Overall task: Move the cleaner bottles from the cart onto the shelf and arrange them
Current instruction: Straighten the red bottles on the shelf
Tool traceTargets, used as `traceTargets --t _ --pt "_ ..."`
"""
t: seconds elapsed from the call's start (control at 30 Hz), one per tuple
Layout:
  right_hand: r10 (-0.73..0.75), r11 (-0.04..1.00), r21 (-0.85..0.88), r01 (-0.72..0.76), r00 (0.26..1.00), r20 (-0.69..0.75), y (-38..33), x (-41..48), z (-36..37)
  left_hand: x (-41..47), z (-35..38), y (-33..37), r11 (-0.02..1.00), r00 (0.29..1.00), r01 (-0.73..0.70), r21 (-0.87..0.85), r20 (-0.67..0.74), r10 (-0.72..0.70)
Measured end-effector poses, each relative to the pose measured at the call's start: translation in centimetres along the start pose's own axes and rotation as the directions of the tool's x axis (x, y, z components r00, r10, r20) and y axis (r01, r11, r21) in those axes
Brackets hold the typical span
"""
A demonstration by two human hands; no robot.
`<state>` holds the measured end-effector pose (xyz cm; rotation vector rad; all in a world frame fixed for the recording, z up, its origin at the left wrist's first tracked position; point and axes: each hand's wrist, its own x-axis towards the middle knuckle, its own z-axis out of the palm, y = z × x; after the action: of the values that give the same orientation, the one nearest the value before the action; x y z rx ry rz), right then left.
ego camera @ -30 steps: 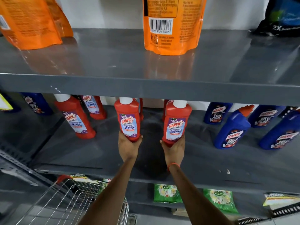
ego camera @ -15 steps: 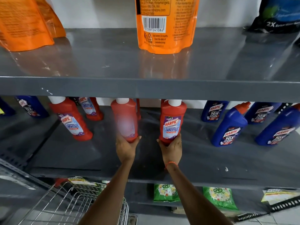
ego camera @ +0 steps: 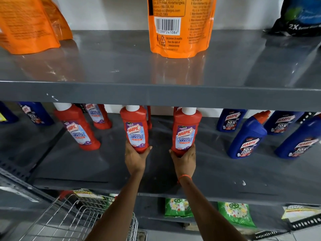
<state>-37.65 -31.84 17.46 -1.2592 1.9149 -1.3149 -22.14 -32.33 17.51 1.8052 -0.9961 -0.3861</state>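
Wire cart [ego camera: 69, 221] sits nearest, below the front edge of the middle shelf [ego camera: 225, 176]. Above that edge, both forearms reach in. Left hand [ego camera: 134, 158] has its fingers wrapped round the base of one red bottle [ego camera: 135, 127]; right hand [ego camera: 184, 161] grips the base of a second red bottle [ego camera: 186, 131] — both upright, labels forward, about mid-depth on the shelf. Left of these stands another red bottle [ego camera: 79, 129], with one more [ego camera: 98, 115] further back. Blue bottles [ego camera: 246, 136] stand to the right. Orange pouches [ego camera: 180, 26] occupy the upper shelf [ego camera: 121, 70] — well apart.
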Motion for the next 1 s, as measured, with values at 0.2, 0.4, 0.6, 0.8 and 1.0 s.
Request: traceTargets --t 0.2,0.4,0.6,0.8,1.0 --pt "-0.059 0.996 0.065 0.062 0.997 -0.044 -0.8 -1.5 -1.1 -0.5 -0.7 0.6 1.000 0.998 -0.007 -0.026 0.068 0.009" --pt "-0.403 0.908 0.156 0.389 0.913 0.069 -3.7 -6.9 1.2 -0.6 -4.7 -1.9 0.980 0.978 -0.195 0.044 -0.063 0.197" --pt "-0.101 0.988 0.147 0.045 0.911 0.399 -6.6 -5.8 8.1 6.6 -10.4 -5.9 0.996 0.968 0.080 0.026 -0.241 -0.071" --pt "0.024 0.996 0.074 -0.045 0.963 0.270 -6.6 -5.4 11.5 10.5 -12.1 -7.7 0.996 0.985 0.091 -0.005 -0.144 -0.091" --pt "0.059 0.997 0.040 -0.065 0.988 0.145 -6.9 -5.5 12.6 10.7 -12.0 -7.8 0.997 0.977 0.075 0.018 -0.199 -0.070"
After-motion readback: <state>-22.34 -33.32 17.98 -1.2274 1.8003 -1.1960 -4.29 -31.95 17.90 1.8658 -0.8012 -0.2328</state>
